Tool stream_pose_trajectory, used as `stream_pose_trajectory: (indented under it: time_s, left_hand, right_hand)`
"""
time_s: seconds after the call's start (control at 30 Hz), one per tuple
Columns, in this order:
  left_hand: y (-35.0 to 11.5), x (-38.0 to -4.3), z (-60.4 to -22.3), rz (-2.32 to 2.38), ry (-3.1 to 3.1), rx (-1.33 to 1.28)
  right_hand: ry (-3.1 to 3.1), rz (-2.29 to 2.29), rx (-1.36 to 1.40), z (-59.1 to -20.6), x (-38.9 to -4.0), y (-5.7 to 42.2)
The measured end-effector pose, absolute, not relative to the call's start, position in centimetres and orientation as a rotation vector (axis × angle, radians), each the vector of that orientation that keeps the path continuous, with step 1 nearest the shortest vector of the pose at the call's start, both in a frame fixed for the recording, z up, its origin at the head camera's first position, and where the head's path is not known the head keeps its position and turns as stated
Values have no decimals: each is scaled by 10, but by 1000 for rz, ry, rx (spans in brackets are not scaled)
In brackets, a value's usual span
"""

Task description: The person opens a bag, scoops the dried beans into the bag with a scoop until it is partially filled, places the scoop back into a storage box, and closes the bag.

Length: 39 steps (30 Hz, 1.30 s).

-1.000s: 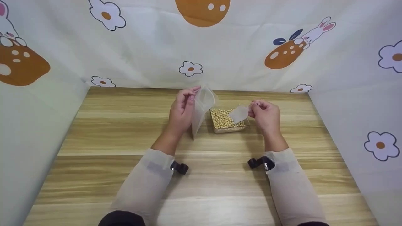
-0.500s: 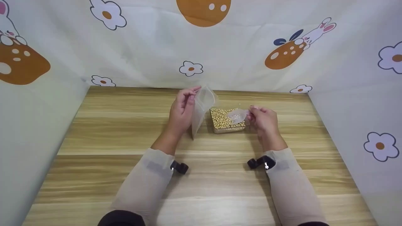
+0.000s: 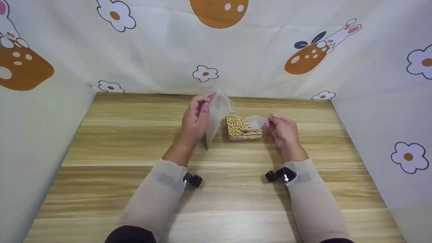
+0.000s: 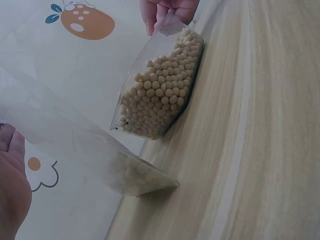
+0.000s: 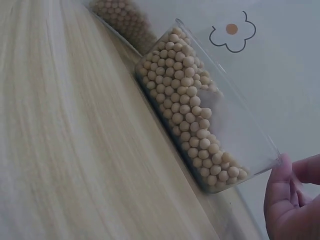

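Observation:
My left hand [image 3: 195, 119] pinches the side of a translucent pouch [image 3: 216, 116], which stands upright on the table with its mouth spread. Some soybeans show through the pouch's bottom [image 4: 134, 172] in the left wrist view. Right beside it is a clear plastic box [image 3: 243, 137] filled with pale soybeans [image 3: 235, 125]. In my right hand [image 3: 285, 133] is the handle of a translucent scoop [image 3: 254, 122], its blade down among the beans at the box's right side. In the right wrist view, the fingertips are at the box's corner, and the scoop is mostly hidden by the beans.
The wood-grain table [image 3: 229, 195] carries the box and pouch near its back edge. A white curtain [image 3: 162, 50] with flower and rabbit prints rises behind and along both sides. Each wrist bears a small black camera mount [image 3: 193, 180].
My right hand has turned and come slightly down and left, bringing the scoop from a tilted pose deeper into the beans. The box has shifted slightly backward. My left hand and the pouch stay put.

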<state>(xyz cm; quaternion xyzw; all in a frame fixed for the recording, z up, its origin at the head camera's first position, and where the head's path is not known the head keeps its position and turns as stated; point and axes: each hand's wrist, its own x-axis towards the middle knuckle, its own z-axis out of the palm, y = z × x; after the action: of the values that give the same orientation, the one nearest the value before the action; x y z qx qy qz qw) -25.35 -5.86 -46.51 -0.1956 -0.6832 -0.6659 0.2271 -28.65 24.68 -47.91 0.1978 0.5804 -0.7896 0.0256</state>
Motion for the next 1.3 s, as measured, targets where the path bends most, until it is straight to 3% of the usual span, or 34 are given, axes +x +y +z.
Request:
stream_pose_trajectory:
  time_s: [1.3]
  left_hand:
    - [-60,-253,-466,-1816,-1911,-545]
  right_hand:
    - [1291,-2694,660,-452,-283,254]
